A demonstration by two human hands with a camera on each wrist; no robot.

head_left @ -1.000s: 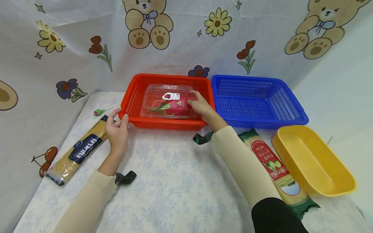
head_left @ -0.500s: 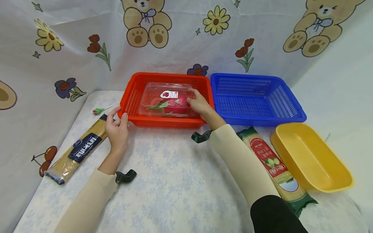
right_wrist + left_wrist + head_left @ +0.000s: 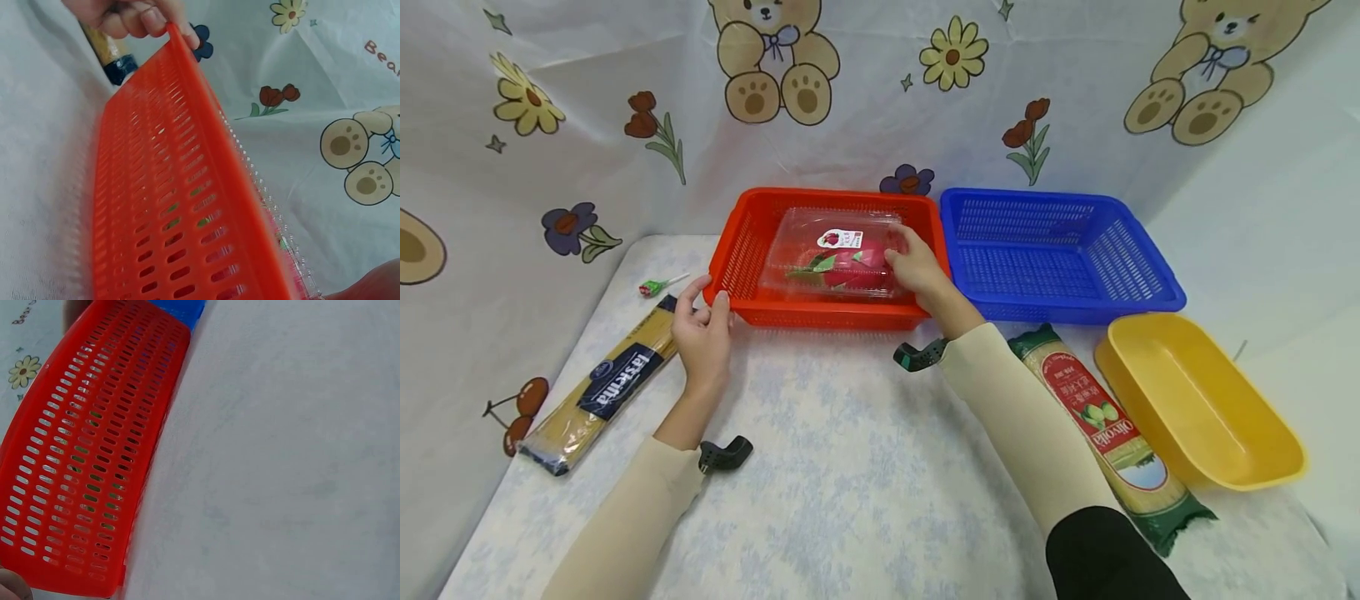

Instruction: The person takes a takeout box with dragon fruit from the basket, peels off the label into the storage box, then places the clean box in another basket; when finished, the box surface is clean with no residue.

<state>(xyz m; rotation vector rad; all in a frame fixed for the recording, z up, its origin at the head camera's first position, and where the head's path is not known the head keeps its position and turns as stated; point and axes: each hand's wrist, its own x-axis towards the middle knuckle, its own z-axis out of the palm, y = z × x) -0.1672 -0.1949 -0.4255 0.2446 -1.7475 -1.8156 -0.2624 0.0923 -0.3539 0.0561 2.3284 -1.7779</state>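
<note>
A clear plastic box [image 3: 801,237] with a label on its lid holds a dragon fruit [image 3: 853,271]. It sits tilted inside the red basket [image 3: 820,317]. My right hand [image 3: 921,271] holds the box's right end, thumb and fingers on it. At the basket's front left corner, my left hand [image 3: 703,337] pinches the rim between thumb and fingers. Through the slots of the basket wall [image 3: 94,450] in the left wrist view, bits of green show. In the right wrist view the box edge [image 3: 284,231] rises above the basket's rim.
A blue basket [image 3: 1037,312] stands against the red one's right side. Farther right are a spaghetti pack [image 3: 1112,433] with a red label and a yellow tub [image 3: 1202,408]. On the left lie a blue-labelled spaghetti pack [image 3: 602,383] and a lollipop [image 3: 655,287].
The plastic box has risen slightly within the red basket and tilted, with my right hand on it. My left hand stays at the basket corner. The head view has shifted a little.
</note>
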